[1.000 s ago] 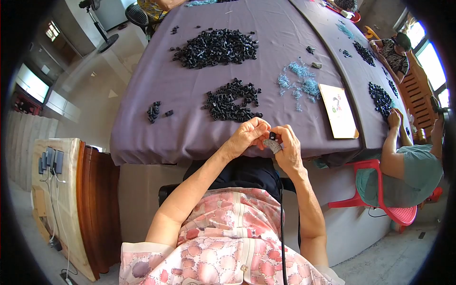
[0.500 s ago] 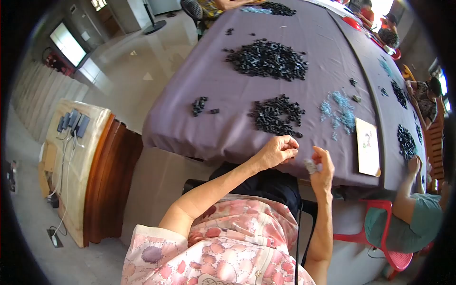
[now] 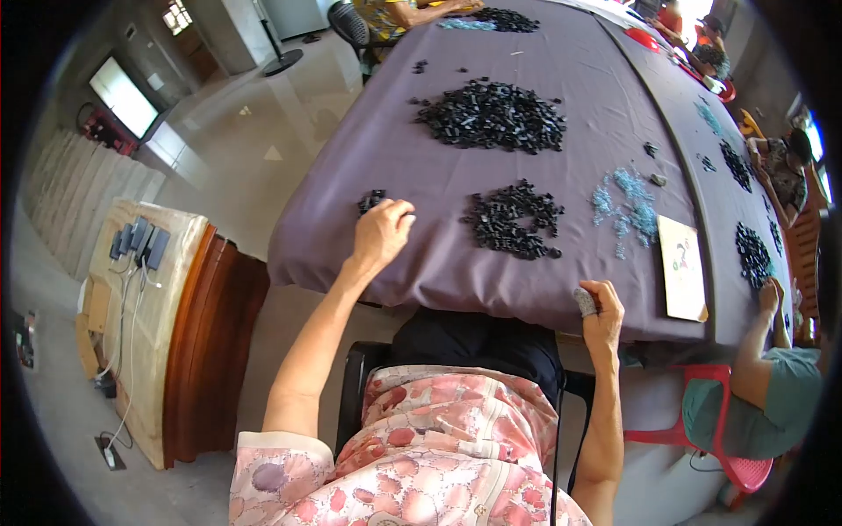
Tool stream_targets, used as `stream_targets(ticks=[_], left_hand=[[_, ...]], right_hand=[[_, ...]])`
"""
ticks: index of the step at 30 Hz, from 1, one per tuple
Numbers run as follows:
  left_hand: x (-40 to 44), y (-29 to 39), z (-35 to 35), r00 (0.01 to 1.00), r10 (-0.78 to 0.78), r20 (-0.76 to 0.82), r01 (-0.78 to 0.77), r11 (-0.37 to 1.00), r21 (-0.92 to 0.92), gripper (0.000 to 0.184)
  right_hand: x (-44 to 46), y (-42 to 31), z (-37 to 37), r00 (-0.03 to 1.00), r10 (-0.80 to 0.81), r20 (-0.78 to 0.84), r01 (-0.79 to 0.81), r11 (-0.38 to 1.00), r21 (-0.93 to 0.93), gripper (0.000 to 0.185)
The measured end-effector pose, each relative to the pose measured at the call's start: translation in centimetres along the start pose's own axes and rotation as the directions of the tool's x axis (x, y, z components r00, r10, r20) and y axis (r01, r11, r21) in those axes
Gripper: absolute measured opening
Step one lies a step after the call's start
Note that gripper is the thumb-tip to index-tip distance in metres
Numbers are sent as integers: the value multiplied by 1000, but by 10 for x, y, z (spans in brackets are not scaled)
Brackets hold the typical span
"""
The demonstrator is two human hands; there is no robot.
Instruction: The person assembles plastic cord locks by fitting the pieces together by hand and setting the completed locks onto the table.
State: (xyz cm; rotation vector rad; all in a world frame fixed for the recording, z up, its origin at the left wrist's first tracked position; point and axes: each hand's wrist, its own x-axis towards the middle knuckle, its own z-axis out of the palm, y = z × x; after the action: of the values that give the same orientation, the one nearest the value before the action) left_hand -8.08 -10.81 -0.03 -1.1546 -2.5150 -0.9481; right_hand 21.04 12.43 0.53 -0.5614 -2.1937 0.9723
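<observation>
My left hand (image 3: pixel 383 232) is over the near left part of the tablecloth, right beside a small cluster of black plastic pieces (image 3: pixel 372 200). Its fingers are bent together, and whatever is in them is too small or hidden to name. By the table's near edge, my right hand (image 3: pixel 605 317) is curled closed, with a greyish-white wrap (image 3: pixel 585 302) around one digit. Any small thing inside that hand is hidden. Between and beyond the hands lies a pile of black pieces (image 3: pixel 509 219). Light-blue translucent bits (image 3: pixel 630 206) are scattered to its right.
A larger black heap (image 3: pixel 491 114) is farther up the purple tablecloth (image 3: pixel 421 272). At the right lies a flat pale board (image 3: pixel 681 267). A co-worker's hand (image 3: pixel 770 296) is at another black pile (image 3: pixel 752 254). A wooden cabinet (image 3: pixel 210 342) stands left.
My left hand has moved left, away from my right hand, to the small black cluster. My right hand has stayed near the edge, its fingers now curled in more.
</observation>
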Motion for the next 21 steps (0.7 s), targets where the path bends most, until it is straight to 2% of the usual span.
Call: stream_targets(ticks=[4,6,9,14,15,16,21], left_hand=[[5,-8,0,997,-10,-77,21,990,138,12],[5,0,2,997,-52,-55,60,986,157,11],[5,26,12,992,92,-84,-88,995,49,7],[6,91,41,979,205,-24,-206,968,-145,5],[6,107,45,982,190,17,-183,966,-184,6],[6,117,54,961,273,-35,-274,935,-225,6],[13,159,88,906,422,-28,-419,886,-200,8]], right_hand=[[0,2,-1,1000,1,8,-1,1000,-28,27],[-1,4,-1,1000,0,8,0,1000,-21,28],[0,3,0,1000,12,13,-12,1000,2,29],[0,1,-1,1000,5,19,-5,1000,8,32],[0,-1,-2,1000,12,26,-12,1000,6,33],[0,-2,-3,999,20,32,-20,1000,5,33],[0,5,-2,1000,-3,29,2,1000,13,32]])
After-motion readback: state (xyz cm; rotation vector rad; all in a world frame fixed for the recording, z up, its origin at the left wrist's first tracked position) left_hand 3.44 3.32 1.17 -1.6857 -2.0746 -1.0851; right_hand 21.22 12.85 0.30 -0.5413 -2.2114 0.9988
